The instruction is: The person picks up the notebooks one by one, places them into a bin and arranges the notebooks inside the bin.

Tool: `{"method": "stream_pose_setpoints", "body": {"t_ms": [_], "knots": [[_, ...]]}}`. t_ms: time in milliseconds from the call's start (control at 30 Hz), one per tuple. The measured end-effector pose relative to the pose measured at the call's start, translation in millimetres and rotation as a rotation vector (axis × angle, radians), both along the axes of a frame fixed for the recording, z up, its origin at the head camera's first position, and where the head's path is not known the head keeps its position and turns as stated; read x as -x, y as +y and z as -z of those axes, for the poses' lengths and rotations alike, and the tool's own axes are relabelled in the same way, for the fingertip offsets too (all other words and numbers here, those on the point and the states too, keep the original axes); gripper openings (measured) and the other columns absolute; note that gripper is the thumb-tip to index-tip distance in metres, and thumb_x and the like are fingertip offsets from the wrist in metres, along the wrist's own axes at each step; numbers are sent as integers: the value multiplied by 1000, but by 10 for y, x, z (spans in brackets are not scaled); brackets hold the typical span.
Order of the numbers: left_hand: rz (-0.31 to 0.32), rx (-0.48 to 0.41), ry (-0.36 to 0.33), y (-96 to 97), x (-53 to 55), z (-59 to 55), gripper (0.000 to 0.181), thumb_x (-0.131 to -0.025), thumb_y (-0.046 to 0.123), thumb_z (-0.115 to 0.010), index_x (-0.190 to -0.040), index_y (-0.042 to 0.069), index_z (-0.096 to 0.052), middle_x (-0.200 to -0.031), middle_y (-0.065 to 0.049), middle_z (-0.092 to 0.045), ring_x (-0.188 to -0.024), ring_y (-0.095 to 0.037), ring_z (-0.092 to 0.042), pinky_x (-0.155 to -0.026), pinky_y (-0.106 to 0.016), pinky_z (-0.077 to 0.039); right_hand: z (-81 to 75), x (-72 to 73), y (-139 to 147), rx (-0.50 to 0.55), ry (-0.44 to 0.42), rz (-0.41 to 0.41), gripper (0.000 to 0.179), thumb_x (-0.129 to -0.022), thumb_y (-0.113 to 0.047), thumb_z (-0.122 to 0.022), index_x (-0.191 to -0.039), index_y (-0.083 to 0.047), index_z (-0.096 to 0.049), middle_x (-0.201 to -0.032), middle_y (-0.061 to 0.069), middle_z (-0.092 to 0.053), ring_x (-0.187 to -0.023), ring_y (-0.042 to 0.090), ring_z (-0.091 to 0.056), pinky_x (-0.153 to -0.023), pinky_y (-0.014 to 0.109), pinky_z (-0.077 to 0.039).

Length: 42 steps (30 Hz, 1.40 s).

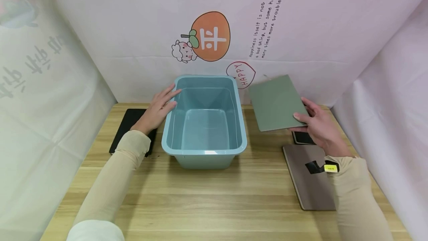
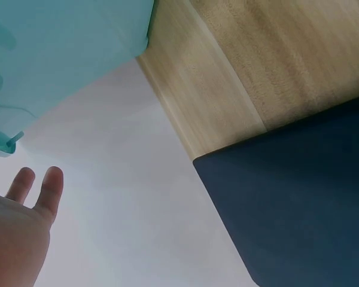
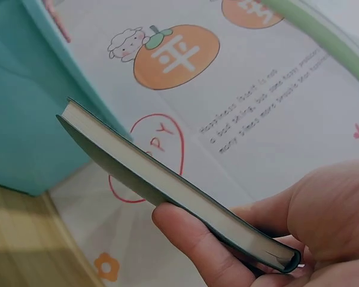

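A green notebook [image 1: 277, 103] is held up in the air to the right of a blue plastic bin [image 1: 204, 151]. My right hand [image 1: 319, 125] pinches its lower right corner, thumb on the cover and fingers beneath. In the right wrist view the notebook's pale page edges [image 3: 167, 182] show between its covers. My left hand [image 1: 157, 111] rests on the bin's left rim, its fingers fairly straight over the edge. In the left wrist view part of that hand [image 2: 18, 233] appears near the bin's wall [image 2: 78, 42].
Below the left forearm lies a black notebook [image 1: 128, 125]. A brown notebook [image 1: 311, 181] lies under the right wrist, with a small dark item [image 1: 302, 138] just behind it, partly covered. A printed white cloth [image 1: 284, 40] hangs behind the wooden table [image 1: 207, 203].
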State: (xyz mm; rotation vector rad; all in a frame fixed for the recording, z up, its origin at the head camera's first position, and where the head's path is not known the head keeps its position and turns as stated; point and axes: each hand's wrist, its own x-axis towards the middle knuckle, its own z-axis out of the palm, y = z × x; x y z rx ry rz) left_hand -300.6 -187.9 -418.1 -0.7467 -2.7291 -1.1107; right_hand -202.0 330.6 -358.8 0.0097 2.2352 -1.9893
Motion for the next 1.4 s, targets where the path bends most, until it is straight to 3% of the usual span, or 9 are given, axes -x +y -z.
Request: {"method": "stream_pose_setpoints", "body": {"t_ms": [233, 500, 667, 900, 1400], "knots": [[4, -3, 6, 7, -13, -21, 51, -108, 50, -38, -158, 43, -34, -172, 15, -11, -159, -27, -12, -121, -69, -17, -178, 8, -51, 35, 5, 20, 85, -103, -14, -60, -166, -20, -5, -171, 20, -5, -109, 0, -58, -79, 33, -63], [3, -7, 5, 3, -19, -19, 51, -108, 50, -38, -158, 42, -34, -172, 14, -11, -159, -27, -12, -121, -68, -17, -395, 13, -168, 89, 33, 1, 81, -102, -12, -61, -166, -18, -11, -160, 7, -27, -109, 2, -65, -78, 33, -63], [-1, -2, -2, 2, -26, -22, 51, -108, 51, -38, -158, 42, -33, -173, 13, -11, -159, -26, -12, -121, -68, -17, -510, 21, -259, 115, 43, -6, 81, -101, -11, -61, -166, -18, -13, -161, 7, -27, -110, 3, -65, -79, 33, -63], [-2, -3, 0, 7, -14, -18, 51, -108, 50, -39, -158, 43, -34, -173, 12, -11, -159, -26, -12, -121, -68, -16, -597, 24, -408, 144, 37, -19, 78, -101, -8, -61, -165, -14, -16, -139, -4, -42, -107, 7, -66, -77, 33, -63], [4, -4, -2, 10, -16, -16, 52, -108, 49, -39, -159, 39, -34, -173, 13, -10, -160, -29, -10, -122, -69, -14, -722, 151, -827, 165, 35, -11, 71, -102, -1, -54, -162, -5, -16, -132, 6, -44, -101, 11, -69, -79, 34, -63]]}}
